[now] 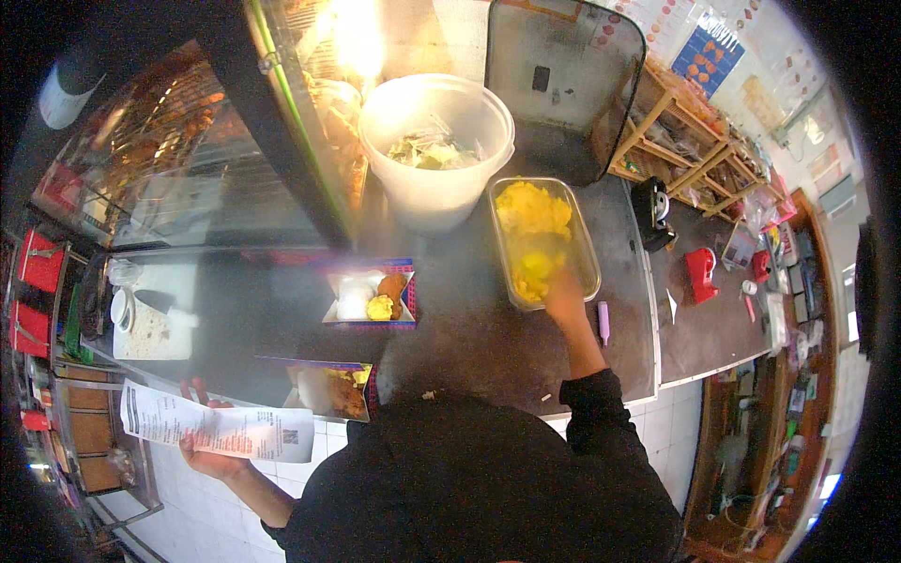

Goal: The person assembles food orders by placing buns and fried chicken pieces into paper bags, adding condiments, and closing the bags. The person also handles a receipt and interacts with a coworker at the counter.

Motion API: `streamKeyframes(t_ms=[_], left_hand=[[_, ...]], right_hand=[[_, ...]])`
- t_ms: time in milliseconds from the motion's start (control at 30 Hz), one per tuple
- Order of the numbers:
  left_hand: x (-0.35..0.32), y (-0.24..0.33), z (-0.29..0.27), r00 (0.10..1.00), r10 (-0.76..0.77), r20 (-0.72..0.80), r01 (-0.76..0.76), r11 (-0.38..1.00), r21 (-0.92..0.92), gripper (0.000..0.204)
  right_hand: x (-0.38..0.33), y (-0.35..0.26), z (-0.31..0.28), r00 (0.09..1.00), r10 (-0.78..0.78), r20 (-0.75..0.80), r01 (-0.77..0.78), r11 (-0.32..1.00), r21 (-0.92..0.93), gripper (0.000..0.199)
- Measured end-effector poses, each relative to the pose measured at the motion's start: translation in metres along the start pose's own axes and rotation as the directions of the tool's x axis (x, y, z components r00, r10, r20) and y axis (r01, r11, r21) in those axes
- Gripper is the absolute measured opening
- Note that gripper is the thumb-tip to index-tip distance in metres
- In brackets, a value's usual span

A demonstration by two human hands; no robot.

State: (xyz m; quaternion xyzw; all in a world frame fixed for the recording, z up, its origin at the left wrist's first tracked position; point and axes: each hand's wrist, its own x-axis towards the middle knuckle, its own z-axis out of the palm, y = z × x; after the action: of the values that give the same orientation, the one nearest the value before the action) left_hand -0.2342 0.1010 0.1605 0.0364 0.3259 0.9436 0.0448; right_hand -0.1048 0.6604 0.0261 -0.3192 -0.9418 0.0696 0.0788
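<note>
My right hand [563, 298] reaches into a clear rectangular tub [588, 253] of yellow food [531, 214] on the dark counter; whether its fingers hold any food is hidden. My left hand [211, 462] is low at the left and grips a long white paper slip [216, 427]. Between my hands, a cardboard meal box [371, 298] holds a white round item, a yellow lump and a brown fried piece. A second open box [333, 389] with fried food lies at the counter's near edge.
A white bucket [436, 192] with salad stands behind the tub, next to a glass warming case [188, 141]. A purple marker [603, 321], a black device [652, 211] and red tools [699, 274] lie to the right. Wooden shelves [690, 141] line the back wall.
</note>
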Motion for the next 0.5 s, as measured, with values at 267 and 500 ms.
streamKeyframes(t_ms=[267, 500], left_hand=[[0.000, -0.002, -0.003, 1.000, 0.011, -0.004, -0.011, 1.000, 0.007, 0.084], [-0.015, 0.006, -0.006, 0.999, 0.042, 0.005, -0.042, 0.999, -0.013, 0.087]], right_hand=[[-0.024, -0.008, 0.014, 0.986, -0.152, -0.067, 0.140, 0.976, -0.165, 0.021], [-0.014, -0.014, -0.013, 0.978, -0.082, 0.191, 0.090, 0.995, -0.034, 0.019]])
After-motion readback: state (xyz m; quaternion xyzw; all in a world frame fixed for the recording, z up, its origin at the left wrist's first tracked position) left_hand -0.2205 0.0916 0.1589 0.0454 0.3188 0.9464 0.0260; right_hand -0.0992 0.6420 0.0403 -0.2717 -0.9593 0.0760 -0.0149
